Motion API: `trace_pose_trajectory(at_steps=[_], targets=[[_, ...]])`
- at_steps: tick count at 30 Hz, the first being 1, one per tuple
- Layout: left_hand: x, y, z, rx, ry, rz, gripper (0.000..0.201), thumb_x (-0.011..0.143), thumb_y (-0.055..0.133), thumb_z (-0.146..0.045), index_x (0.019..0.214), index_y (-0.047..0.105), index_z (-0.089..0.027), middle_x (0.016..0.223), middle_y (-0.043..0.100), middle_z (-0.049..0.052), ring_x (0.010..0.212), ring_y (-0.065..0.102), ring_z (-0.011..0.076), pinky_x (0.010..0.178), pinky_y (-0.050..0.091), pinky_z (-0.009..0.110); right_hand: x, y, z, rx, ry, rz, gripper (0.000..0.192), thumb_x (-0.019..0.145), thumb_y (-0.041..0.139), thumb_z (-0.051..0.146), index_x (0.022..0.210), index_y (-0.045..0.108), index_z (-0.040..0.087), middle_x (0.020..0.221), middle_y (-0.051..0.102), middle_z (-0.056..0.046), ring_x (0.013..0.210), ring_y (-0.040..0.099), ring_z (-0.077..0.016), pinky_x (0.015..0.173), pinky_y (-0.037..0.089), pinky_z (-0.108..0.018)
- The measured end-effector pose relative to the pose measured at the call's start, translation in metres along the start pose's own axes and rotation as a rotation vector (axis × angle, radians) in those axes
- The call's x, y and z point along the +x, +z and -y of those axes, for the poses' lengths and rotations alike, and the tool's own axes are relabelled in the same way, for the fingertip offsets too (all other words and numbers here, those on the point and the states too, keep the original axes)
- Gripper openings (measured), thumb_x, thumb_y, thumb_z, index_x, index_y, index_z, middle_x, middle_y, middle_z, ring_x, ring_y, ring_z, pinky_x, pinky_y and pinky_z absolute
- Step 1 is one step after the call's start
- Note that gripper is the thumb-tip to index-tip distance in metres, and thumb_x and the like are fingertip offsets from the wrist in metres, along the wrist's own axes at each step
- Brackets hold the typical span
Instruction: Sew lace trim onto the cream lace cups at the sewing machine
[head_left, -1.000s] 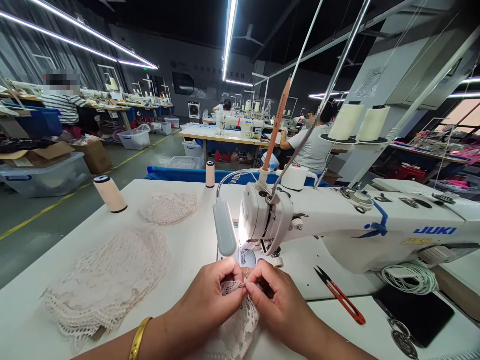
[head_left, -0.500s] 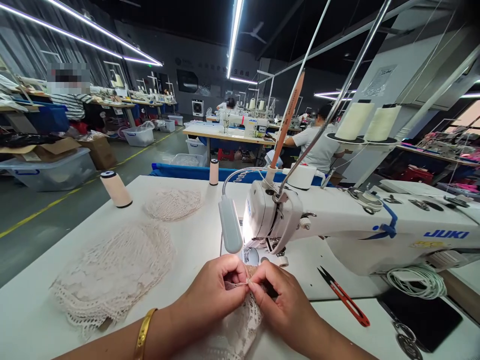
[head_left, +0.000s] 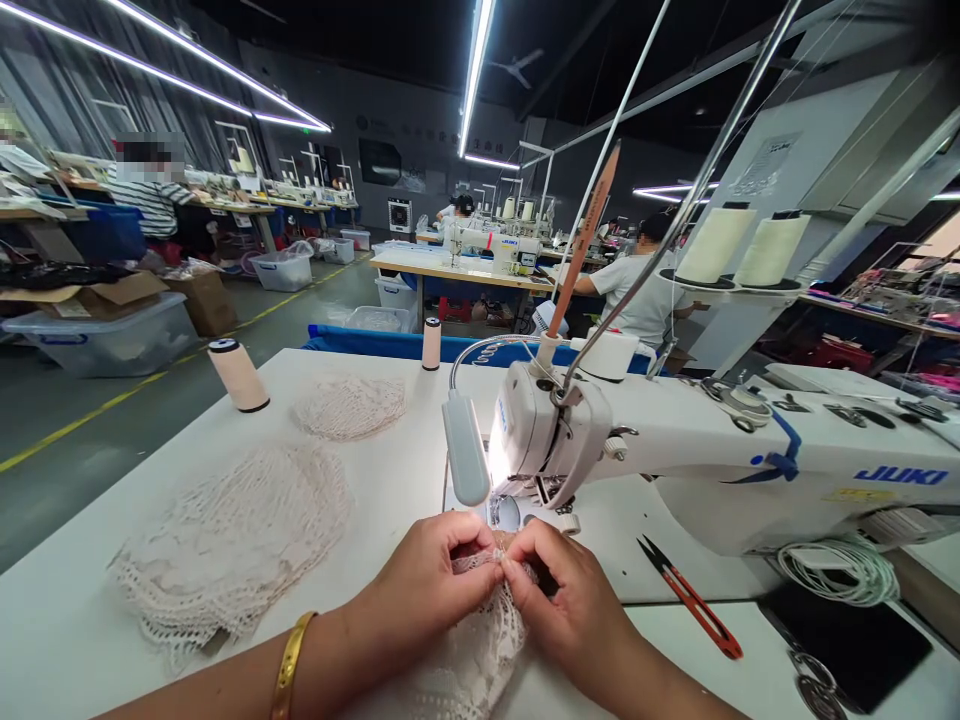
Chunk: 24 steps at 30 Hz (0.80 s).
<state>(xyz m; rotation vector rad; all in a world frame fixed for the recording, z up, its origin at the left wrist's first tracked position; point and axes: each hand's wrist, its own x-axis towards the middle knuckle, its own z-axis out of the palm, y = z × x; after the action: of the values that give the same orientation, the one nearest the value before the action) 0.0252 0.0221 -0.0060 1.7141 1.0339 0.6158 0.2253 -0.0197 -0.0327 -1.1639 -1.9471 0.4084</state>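
Left hand and right hand pinch close together, fingers curled inward.

Sewing wkshp, JUKI mach., thread cones

Yellow floor line, cardboard box — ceiling fan overhead.

There are two lace piles and one separate lace piece. Thread stands in two peach spools and two large cream cones. The near desk carries one sewing machine, one lamp, one pencil, one pair of snips and one cable coil. One gold bracelet shows.
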Motion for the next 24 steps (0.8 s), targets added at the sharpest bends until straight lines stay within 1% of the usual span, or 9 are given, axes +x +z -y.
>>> trace_pose_trajectory(at_steps=[5, 7, 8, 10, 12, 13, 16, 19, 24], targets=[[0.007, 0.000, 0.000, 0.379, 0.076, -0.039, 0.032, 0.088, 0.054, -0.036, 0.063, 0.041, -0.021, 0.073, 0.053, 0.001, 0.079, 0.050, 0.0221, 0.074, 0.035, 0.036, 0.002, 0.008, -0.008, -0.151, 0.049, 0.005, 0.019, 0.105, 0.051, 0.026, 0.086, 0.054, 0.026, 0.073, 0.063, 0.003, 0.066, 0.059, -0.0191, 0.062, 0.043, -0.029], [0.009, 0.003, 0.005, 0.507, 0.088, -0.075, 0.031, 0.091, 0.055, -0.033, 0.066, 0.041, -0.021, 0.078, 0.055, 0.002, 0.079, 0.050, 0.0229, 0.075, 0.036, 0.037, 0.004, 0.013, -0.014, -0.203, 0.088, 0.027, 0.022, 0.105, 0.049, 0.025, 0.083, 0.051, 0.026, 0.075, 0.063, 0.001, 0.071, 0.060, -0.0218, 0.065, 0.045, -0.031], [0.009, 0.005, 0.009, 0.553, 0.125, -0.114, 0.025, 0.090, 0.057, -0.031, 0.070, 0.045, -0.021, 0.082, 0.057, 0.003, 0.081, 0.052, 0.0238, 0.077, 0.037, 0.038, 0.005, 0.015, -0.016, -0.223, 0.108, 0.038, 0.023, 0.105, 0.048, 0.024, 0.082, 0.049, 0.026, 0.077, 0.065, 0.000, 0.075, 0.061, -0.0230, 0.067, 0.046, -0.031], [0.010, 0.008, 0.016, 0.617, 0.275, -0.241, 0.005, 0.087, 0.061, -0.022, 0.084, 0.056, -0.021, 0.093, 0.062, 0.005, 0.088, 0.054, 0.0262, 0.080, 0.040, 0.039, 0.006, 0.018, -0.020, -0.258, 0.143, 0.044, 0.024, 0.105, 0.048, 0.024, 0.081, 0.047, 0.026, 0.083, 0.068, -0.003, 0.079, 0.063, -0.0245, 0.068, 0.046, -0.032], [0.009, 0.010, 0.022, 0.686, 0.479, -0.356, 0.011, 0.086, 0.060, -0.012, 0.092, 0.061, -0.020, 0.099, 0.065, 0.006, 0.091, 0.056, 0.0265, 0.082, 0.040, 0.040, 0.006, 0.020, -0.023, -0.295, 0.160, 0.043, 0.021, 0.104, 0.049, 0.022, 0.083, 0.049, 0.026, 0.086, 0.069, -0.003, 0.079, 0.064, -0.0244, 0.066, 0.045, -0.031], [0.009, 0.011, 0.024, 0.721, 0.577, -0.374, 0.013, 0.088, 0.058, -0.008, 0.091, 0.062, -0.020, 0.097, 0.066, 0.005, 0.089, 0.056, 0.0254, 0.082, 0.040, 0.040, 0.006, 0.020, -0.024, -0.312, 0.161, 0.040, 0.019, 0.103, 0.050, 0.022, 0.085, 0.050, 0.026, 0.085, 0.070, -0.003, 0.077, 0.065, -0.0241, 0.064, 0.045, -0.031], [0.010, 0.010, 0.024, 0.768, 0.746, -0.307, 0.029, 0.101, 0.051, -0.004, 0.080, 0.062, -0.020, 0.081, 0.065, 0.002, 0.078, 0.055, 0.0220, 0.077, 0.037, 0.038, 0.004, 0.020, -0.024, -0.348, 0.135, 0.028, 0.012, 0.104, 0.055, 0.021, 0.093, 0.055, 0.026, 0.087, 0.072, -0.003, 0.074, 0.066, -0.0234, 0.062, 0.045, -0.031], [0.011, 0.007, 0.021, 0.771, 0.735, -0.249, 0.032, 0.103, 0.053, -0.006, 0.076, 0.063, -0.020, 0.076, 0.068, 0.001, 0.075, 0.057, 0.0214, 0.071, 0.035, 0.037, 0.001, 0.019, -0.023, -0.376, 0.080, 0.005, 0.012, 0.106, 0.056, 0.019, 0.096, 0.054, 0.027, 0.087, 0.073, -0.002, 0.074, 0.068, -0.0238, 0.062, 0.046, -0.032], [0.010, 0.004, 0.021, 0.760, 0.728, -0.248, 0.033, 0.102, 0.054, -0.005, 0.073, 0.062, -0.020, 0.078, 0.070, 0.001, 0.074, 0.060, 0.0211, 0.067, 0.035, 0.035, -0.006, 0.014, -0.023, -0.455, -0.072, 0.009, 0.011, 0.109, 0.051, 0.018, 0.109, 0.060, 0.025, 0.095, 0.074, -0.006, 0.074, 0.068, -0.0247, 0.065, 0.050, -0.035]])
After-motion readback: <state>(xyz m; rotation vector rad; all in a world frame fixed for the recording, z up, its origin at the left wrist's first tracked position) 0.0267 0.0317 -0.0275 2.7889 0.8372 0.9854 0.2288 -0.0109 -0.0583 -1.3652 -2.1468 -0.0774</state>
